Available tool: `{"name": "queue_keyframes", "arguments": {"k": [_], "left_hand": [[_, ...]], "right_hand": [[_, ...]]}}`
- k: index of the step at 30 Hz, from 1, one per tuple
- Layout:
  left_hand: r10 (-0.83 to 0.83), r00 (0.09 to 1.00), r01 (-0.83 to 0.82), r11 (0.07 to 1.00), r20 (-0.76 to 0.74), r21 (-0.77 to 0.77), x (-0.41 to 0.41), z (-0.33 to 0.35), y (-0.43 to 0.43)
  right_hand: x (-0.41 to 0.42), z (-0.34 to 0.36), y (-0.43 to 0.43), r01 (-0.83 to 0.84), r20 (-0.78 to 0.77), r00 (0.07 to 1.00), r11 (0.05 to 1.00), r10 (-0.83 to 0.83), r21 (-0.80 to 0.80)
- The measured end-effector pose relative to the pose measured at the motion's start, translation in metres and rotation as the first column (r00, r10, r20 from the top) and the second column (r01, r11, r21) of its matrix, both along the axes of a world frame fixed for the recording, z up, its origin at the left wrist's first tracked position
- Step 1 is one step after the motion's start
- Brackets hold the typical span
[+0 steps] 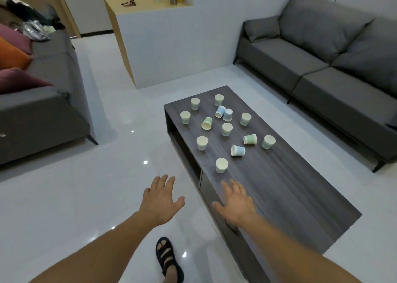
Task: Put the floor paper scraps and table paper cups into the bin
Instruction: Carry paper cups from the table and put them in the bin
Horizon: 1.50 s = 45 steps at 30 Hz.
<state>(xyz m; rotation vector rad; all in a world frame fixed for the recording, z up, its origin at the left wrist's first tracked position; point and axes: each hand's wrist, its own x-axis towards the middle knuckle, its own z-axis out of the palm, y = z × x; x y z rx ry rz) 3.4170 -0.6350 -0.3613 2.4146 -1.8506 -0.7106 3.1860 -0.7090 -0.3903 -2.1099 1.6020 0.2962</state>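
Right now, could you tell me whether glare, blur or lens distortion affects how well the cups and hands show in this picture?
In the head view, small bright glare spots dot the glossy floor; the dark table shows only a soft sheen, so the paper cups read clearly. The left hand and right hand are slightly soft. Wide-angle distortion bends the sofa near the frame edge.

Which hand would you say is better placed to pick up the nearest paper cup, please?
Right. The right hand is open above the coffee table, just short of the nearest upright paper cup. The left hand hangs over the floor beside the table.
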Motion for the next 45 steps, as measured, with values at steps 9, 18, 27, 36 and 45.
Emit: {"name": "queue_keyframes", "arguments": {"k": [9, 18, 27, 36, 45], "left_hand": [[-0.185, 0.982, 0.183, 0.982, -0.037, -0.055, 0.037, 0.006, -0.160], [-0.232, 0.970, 0.234, 0.972, -0.067, 0.032, 0.027, -0.033, -0.266], [-0.208, 0.976, 0.215, 0.969, -0.071, 0.125, 0.019, -0.120, -0.352], [-0.238, 0.943, 0.295, 0.922, -0.233, 0.252, 0.026, -0.206, -0.371], [-0.273, 0.841, 0.392, 0.903, -0.468, 0.178, 0.013, -0.197, -0.397]], "right_hand": [[0.017, 0.002, -0.105, 0.157, -0.044, 0.987, 0.987, -0.157, 0.016], [0.025, -0.058, -0.206, 0.098, -0.029, 0.995, 0.987, -0.095, 0.129], [0.031, -0.171, -0.286, -0.009, -0.072, 0.997, 0.972, 0.026, 0.233], [0.047, -0.254, -0.307, 0.065, -0.040, 0.998, 0.955, -0.055, 0.289], [0.069, -0.197, -0.345, 0.271, 0.383, 0.687, 0.707, -0.618, 0.654]]}}
